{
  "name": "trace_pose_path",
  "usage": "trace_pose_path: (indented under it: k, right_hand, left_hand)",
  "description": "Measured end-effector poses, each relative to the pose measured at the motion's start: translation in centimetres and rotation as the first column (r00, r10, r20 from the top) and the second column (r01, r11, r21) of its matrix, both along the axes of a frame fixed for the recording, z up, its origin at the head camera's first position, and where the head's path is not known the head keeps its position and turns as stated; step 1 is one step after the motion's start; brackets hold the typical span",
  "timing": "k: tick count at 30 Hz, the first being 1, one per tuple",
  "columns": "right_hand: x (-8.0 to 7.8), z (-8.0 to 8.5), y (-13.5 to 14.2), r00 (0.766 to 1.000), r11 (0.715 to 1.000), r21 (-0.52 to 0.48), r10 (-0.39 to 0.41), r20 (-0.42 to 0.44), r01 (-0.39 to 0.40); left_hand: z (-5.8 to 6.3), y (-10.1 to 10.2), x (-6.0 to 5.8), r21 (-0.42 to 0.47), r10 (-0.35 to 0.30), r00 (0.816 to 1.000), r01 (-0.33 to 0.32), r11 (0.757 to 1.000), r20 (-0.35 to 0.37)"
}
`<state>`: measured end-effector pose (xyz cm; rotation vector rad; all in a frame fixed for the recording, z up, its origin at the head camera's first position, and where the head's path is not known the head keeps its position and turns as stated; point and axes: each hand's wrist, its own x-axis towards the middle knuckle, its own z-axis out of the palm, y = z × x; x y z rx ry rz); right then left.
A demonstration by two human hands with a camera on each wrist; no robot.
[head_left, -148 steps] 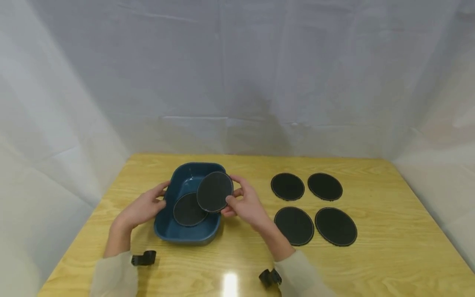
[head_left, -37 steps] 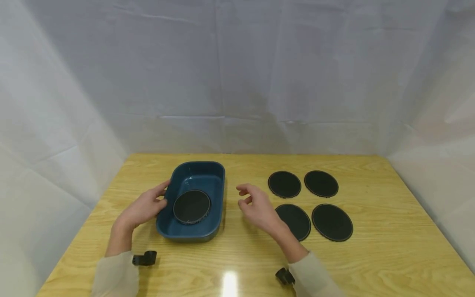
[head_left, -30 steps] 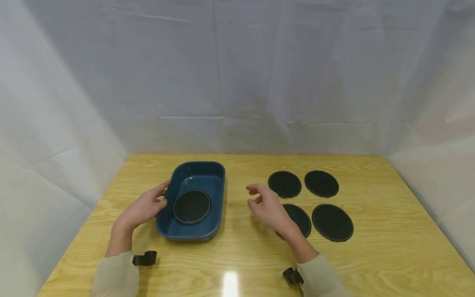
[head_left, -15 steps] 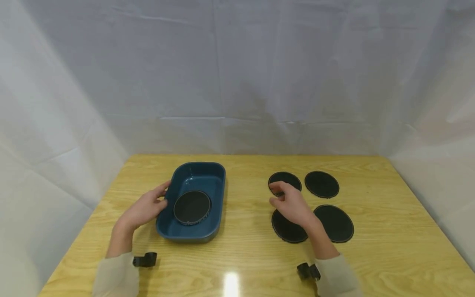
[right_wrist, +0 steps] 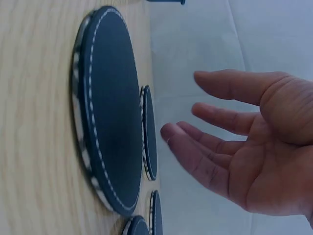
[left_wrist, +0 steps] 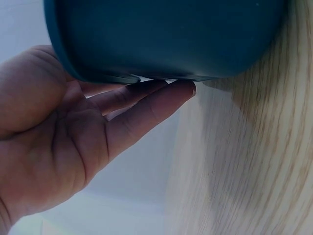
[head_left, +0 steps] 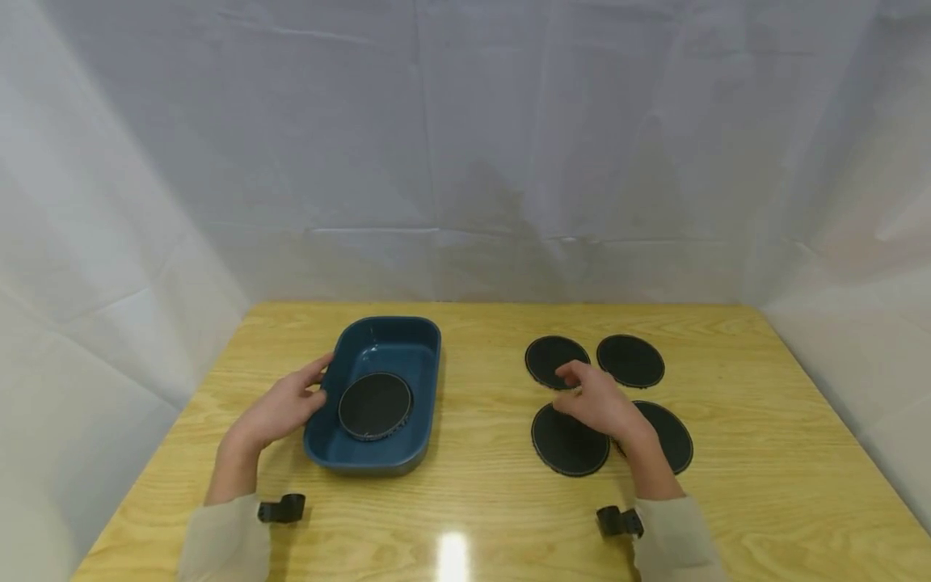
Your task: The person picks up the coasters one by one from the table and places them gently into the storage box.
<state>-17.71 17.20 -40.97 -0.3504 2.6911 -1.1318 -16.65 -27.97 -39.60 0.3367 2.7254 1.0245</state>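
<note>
My left hand is at the left side of a dark blue rectangular basin, thumb at the rim. In the left wrist view, nearly straight fingers touch the basin's outer wall; the thumb tip is hidden there. A round black stitched coaster lies in the basin. My right hand hovers palm down above the coasters on the right, fingers loosely bent and holding nothing. Nearest below it are the front left coaster and the front right coaster, partly covered by the hand.
Behind them lie a back left coaster and a back right coaster, flat on the wooden table. White cloth hangs behind and along both sides. Black camera mounts stick out from the sleeves.
Earlier the right hand held a coaster over the basin; it has let it go inside, onto the one there. The right hand has since moved right, over the other coasters. The left hand stays.
</note>
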Motion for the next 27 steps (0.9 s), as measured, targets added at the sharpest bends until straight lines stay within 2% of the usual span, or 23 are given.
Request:
trace_pose_path:
  k: [6,13,27]
  right_hand:
    - [-0.1,-0.1,0.5,0.999,0.996,0.094,-0.001,0.038,-0.002]
    - [-0.1,-0.3,1.2,0.996,0.995,0.103,-0.007,0.087,-0.002]
    - [-0.2,-0.6,1.4,0.995,0.987,0.162,-0.009,0.104,-0.008]
  left_hand:
    - [0.1,0.1,0.1,-0.005,0.002,1.000,-0.002,1.000,-0.005]
    - [0.0,-0.1,0.0,-0.001,-0.004,1.000,0.004,1.000,-0.005]
    - [-0.1,-0.1,0.1,-0.012,0.001,1.000,-0.001,1.000,-0.010]
